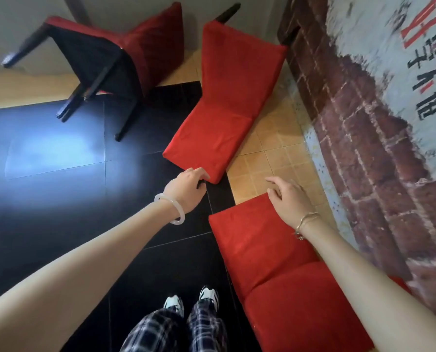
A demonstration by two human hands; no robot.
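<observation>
Left hand (186,185) grips the chair (227,102) by its front corner, 12 o'clock, fingers curled round it. Right hand (286,199) hovers slack, empty, over near chair (275,250) at 4 o'clock. Get your right on the opposite corner before pulling; drag level, no twisting.

The one camera sits on my head and looks forward and steeply down, so my shoes (190,299) stand at 6 o'clock, by the bottom edge. My arms run in from 7 and 5 o'clock. My left hand (186,189) and right hand (288,199) lie close below the lens, near the middle. The wide lens bends the edges: the brick wall (364,148) curves down the 3 o'clock side, the far red chair (227,97) lies toward 12, and the upturned chair (97,59) is at 11, farthest off.
</observation>
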